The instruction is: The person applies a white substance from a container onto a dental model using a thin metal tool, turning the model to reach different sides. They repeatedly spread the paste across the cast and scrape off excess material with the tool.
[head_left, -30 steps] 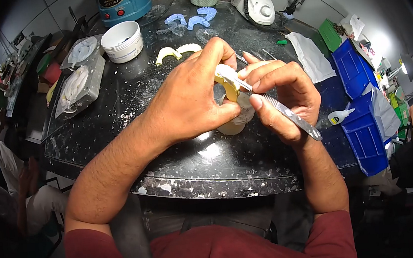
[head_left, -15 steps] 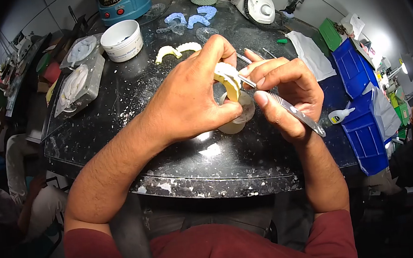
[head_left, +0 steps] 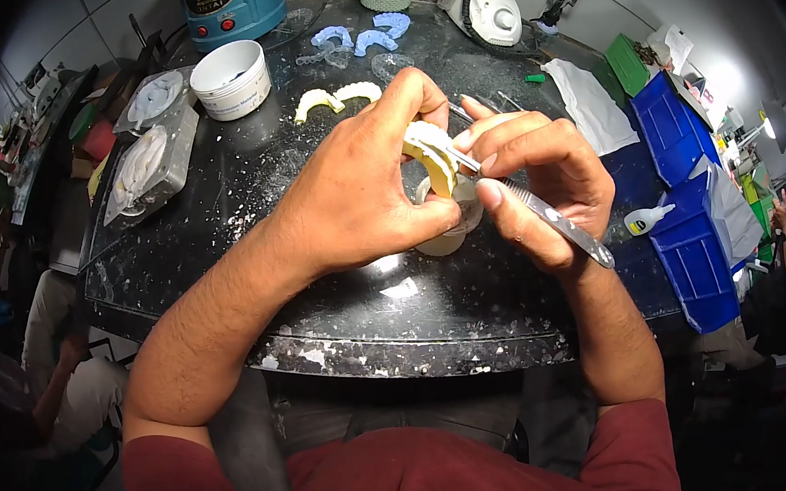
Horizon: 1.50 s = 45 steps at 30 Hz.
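My left hand [head_left: 349, 183] grips a pale yellow dental plaster model [head_left: 437, 161], an arch-shaped cast, between thumb and fingers. The arch stands on edge, its white upper side toward my right hand. In my right hand [head_left: 542, 174] a scalpel [head_left: 561, 220] with a flat, ridged metal handle is pinched, its butt pointing down toward my wrist. The tip of the tool meets the edge of the model, partly hidden by my fingers. Below the model stands a translucent cup [head_left: 445, 242], largely covered by my left hand.
Two yellow casts [head_left: 318, 103] and several blue dental arches [head_left: 373, 41] lie farther back. A white tub [head_left: 232, 83] stands at left beside plaster-filled trays [head_left: 144, 170]. Blue bins [head_left: 692, 250], a small bottle [head_left: 648, 219] and a white cloth [head_left: 592, 103] are at right. Other people sit at both sides.
The scalpel and my right fingers have shifted slightly left along the model's edge. The model has tilted a little; my left hand keeps its grip.
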Tool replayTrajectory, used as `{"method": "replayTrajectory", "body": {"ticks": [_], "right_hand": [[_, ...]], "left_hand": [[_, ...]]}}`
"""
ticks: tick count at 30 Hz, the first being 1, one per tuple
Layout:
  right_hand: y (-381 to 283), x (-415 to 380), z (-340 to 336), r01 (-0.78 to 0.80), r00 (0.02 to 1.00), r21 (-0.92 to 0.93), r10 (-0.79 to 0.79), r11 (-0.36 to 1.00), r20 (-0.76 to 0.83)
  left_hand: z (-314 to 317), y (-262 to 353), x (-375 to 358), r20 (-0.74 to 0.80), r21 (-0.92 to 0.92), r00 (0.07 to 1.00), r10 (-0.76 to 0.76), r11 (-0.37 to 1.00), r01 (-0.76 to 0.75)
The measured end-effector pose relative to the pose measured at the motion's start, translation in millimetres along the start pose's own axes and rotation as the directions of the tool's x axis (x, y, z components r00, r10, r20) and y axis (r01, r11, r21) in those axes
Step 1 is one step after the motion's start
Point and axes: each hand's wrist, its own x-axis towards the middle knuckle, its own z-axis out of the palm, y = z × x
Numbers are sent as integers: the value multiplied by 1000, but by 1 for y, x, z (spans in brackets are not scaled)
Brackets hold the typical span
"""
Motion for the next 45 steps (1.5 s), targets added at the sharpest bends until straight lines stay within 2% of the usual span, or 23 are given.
{"method": "replayTrajectory", "body": {"ticks": [3,6,10,12,16,18,21,24,31,39,42,45], "right_hand": [[2,1,-1,49,998,-71,-46,996,42],[1,1,-2,44,999,-19,-43,999,33],[2,1,-1,75,997,-70,-72,995,37],[2,0,-2,43,999,51,-43,998,3],[0,0,1,27,1000,23,-27,999,-4],[-1,2,-1,43,998,-73,-39,996,54],[1,0,-5,34,998,3,-34,999,54],[0,1,-1,58,998,-84,-55,995,43],[1,0,-1,6,1000,-34,-5,999,24],[-1,1,-4,-30,996,-56,35,998,82],[1,-1,-3,-38,999,5,38,999,31],[-1,0,-2,-43,998,-45,44,998,41]], "left_hand": [[3,-6,0,-24,15,999,42,999,-41],[3,-5,0,-20,17,998,65,998,-65],[2,-4,0,-21,38,998,63,997,-62],[4,-5,0,-35,22,997,75,997,-74],[3,-4,0,-25,22,998,51,998,-50],[3,-6,0,-34,29,997,65,998,-64],[3,-5,0,-35,30,997,69,997,-68],[1,-2,0,-17,72,998,62,996,-60],[2,-6,1,-6,29,999,49,998,-49],[1,-10,2,-5,153,990,139,979,-136],[0,-8,2,-11,127,992,128,984,-126],[1,-11,3,-20,122,990,142,983,-139]]}}
